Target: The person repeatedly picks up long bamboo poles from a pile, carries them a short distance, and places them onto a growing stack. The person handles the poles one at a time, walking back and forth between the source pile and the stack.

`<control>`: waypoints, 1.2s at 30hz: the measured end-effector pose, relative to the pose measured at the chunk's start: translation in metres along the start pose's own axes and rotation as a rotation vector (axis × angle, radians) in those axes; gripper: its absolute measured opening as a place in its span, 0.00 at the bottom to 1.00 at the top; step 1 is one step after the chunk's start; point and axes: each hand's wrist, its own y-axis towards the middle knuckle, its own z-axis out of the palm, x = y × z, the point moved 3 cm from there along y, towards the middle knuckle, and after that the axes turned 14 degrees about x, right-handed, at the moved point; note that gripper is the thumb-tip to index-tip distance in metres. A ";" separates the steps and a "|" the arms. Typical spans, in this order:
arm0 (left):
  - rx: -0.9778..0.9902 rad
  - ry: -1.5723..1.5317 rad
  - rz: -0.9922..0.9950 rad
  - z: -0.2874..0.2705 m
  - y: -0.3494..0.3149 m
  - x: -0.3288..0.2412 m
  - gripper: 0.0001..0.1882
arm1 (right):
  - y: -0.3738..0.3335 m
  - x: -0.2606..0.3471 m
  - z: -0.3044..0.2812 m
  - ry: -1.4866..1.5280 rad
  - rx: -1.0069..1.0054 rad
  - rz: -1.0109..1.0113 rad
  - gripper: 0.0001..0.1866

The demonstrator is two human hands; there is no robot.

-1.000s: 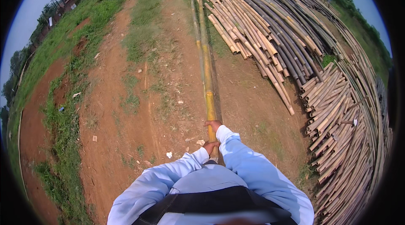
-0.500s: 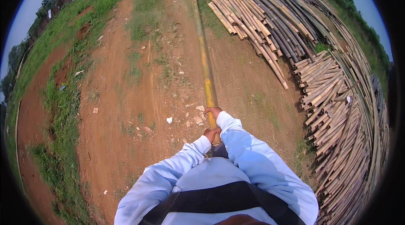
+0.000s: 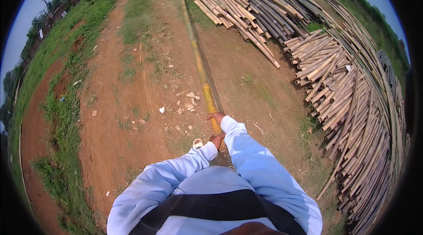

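A long yellow-green bamboo pole [image 3: 197, 54] runs from just in front of my body far up along the dirt track. My right hand [image 3: 216, 117] is wrapped round it a short way from its near end. Closer to my body, my left hand [image 3: 217, 140] grips the pole beside that end. Both hands are closed, with part of their fingers hidden round the pole. Its far end reaches down toward the ground near the stacked bamboo.
Bamboo poles [image 3: 260, 8] lie in a large stack at the far right, with more pole ends [image 3: 324, 83] piled nearer on the right. Paper-like scraps [image 3: 190, 102] litter the dirt left of the pole. Grass [image 3: 57, 147] lines the left side. A sandalled foot [image 3: 198, 143] shows by my left wrist.
The stacks and ground have shifted left in view, and the near right pile has come closer. A foot has come into sight. Both hands still grip the pole.
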 end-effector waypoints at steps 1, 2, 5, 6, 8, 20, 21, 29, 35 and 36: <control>-0.016 0.012 -0.041 0.018 -0.009 0.009 0.26 | -0.019 -0.015 -0.002 0.044 0.029 0.017 0.25; -0.034 0.034 -0.075 0.037 -0.017 0.016 0.27 | -0.038 -0.030 -0.006 0.083 0.052 0.022 0.26; -0.048 0.054 -0.096 0.085 -0.041 0.037 0.26 | -0.077 -0.069 -0.012 0.058 0.061 -0.007 0.24; -0.030 0.005 -0.085 0.099 -0.050 0.049 0.26 | -0.085 -0.083 -0.011 0.045 0.050 -0.032 0.23; -0.020 -0.069 -0.174 0.111 -0.064 0.076 0.24 | -0.096 -0.114 -0.005 -0.005 0.001 -0.055 0.22; -0.174 -0.086 -0.128 0.117 -0.204 0.160 0.22 | -0.129 -0.211 0.107 0.154 0.103 0.035 0.21; -0.161 -0.066 -0.117 0.118 -0.220 0.162 0.21 | -0.136 -0.218 0.120 0.167 0.108 0.022 0.22; -0.209 0.102 -0.140 0.134 -0.350 0.227 0.15 | -0.202 -0.303 0.220 0.234 0.169 -0.021 0.29; -0.266 -0.020 -0.212 0.182 -0.407 0.287 0.16 | -0.268 -0.382 0.243 0.458 0.273 -0.135 0.31; -0.228 0.016 -0.182 0.193 -0.411 0.292 0.16 | -0.283 -0.396 0.240 0.446 0.321 -0.163 0.32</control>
